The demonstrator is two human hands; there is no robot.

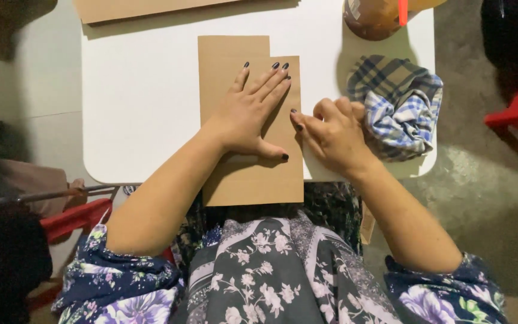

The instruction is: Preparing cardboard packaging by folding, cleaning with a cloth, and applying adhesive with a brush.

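A folded sheet of brown paper (226,60) lies on the white table (139,102), its near end hanging over the table's front edge. My left hand (250,114) lies flat on the paper with fingers spread, pressing it down. My right hand (331,132) is at the paper's right edge, fingers curled, with a fingertip pressing along the fold. Nothing is held in either hand.
A bunched plaid cloth (400,102) sits just right of my right hand. A brown round object (370,18) stands at the back right, and more brown paper (133,9) lies at the table's far edge. Red stools (517,114) stand on the floor at both sides.
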